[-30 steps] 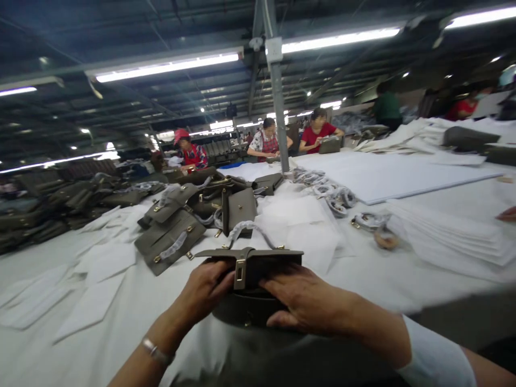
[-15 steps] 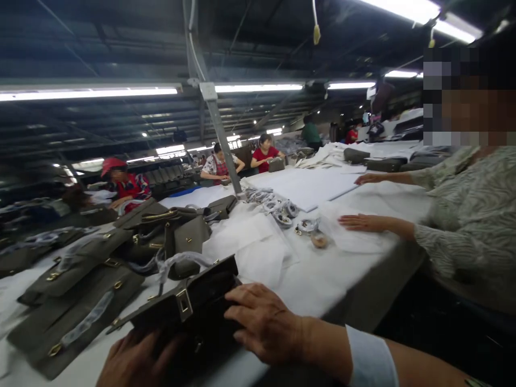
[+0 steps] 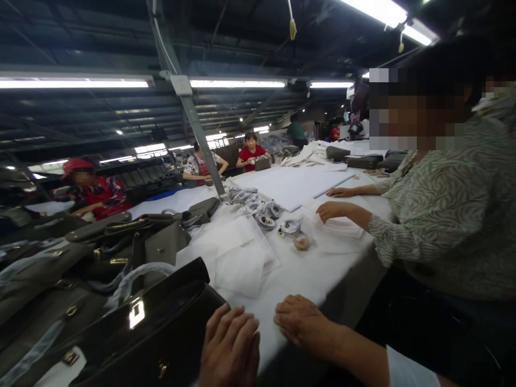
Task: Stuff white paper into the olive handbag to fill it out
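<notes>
My left hand (image 3: 229, 344) is raised beside the right end of a dark olive handbag (image 3: 161, 328), fingers stretched and close together, with nothing seen in it. The handbag stands in front of me with its flap lifted, a shiny gold clasp plate (image 3: 136, 313) on the flap and a clear-wrapped handle (image 3: 139, 277) behind. Over the white table covering (image 3: 278, 285), near the edge, my right hand (image 3: 302, 325) has its fingers curled in and appears to hold nothing; its fingertips are partly hidden.
More olive handbags (image 3: 28, 306) crowd the left. White paper sheets (image 3: 237, 258), plastic-wrapped straps (image 3: 264, 212) and a tape roll (image 3: 300, 242) lie ahead. A person in a patterned blouse (image 3: 447, 215) stands at the right, hands on the table. A metal post (image 3: 199, 134) rises behind.
Both my hands have come off the handbag and moved right. My view has turned right, and the handbag sits lower and further left. The nearby person's hand has lifted and bent over the sheets.
</notes>
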Demonstrator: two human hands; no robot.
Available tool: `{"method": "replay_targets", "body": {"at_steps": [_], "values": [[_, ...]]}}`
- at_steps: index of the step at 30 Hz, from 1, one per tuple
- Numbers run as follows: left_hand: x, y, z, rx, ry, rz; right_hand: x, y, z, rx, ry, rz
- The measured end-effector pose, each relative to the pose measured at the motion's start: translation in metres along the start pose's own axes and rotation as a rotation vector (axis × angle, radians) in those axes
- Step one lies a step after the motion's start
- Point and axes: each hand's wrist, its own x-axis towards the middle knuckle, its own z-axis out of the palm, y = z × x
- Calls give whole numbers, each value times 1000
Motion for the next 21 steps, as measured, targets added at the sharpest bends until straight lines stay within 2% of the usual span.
{"method": "replay_targets", "body": {"at_steps": [5,7,10,12,15,18,21], "values": [[51,4,88,-243,-48,-232,1,33,-29,112,33,42],[58,4,122,-338,-75,-298,-4,52,-43,156,81,97],[54,8,160,-488,-221,-366,-11,82,-60,188,112,169],[48,8,173,-579,-330,-415,-15,99,-65,194,111,208],[47,1,175,-772,-405,-596,-11,118,-65,235,96,236],[50,-11,171,-1053,-381,-845,7,123,-61,314,74,227],[48,-15,173,-1197,-326,-945,46,112,-62,389,36,160]]}}
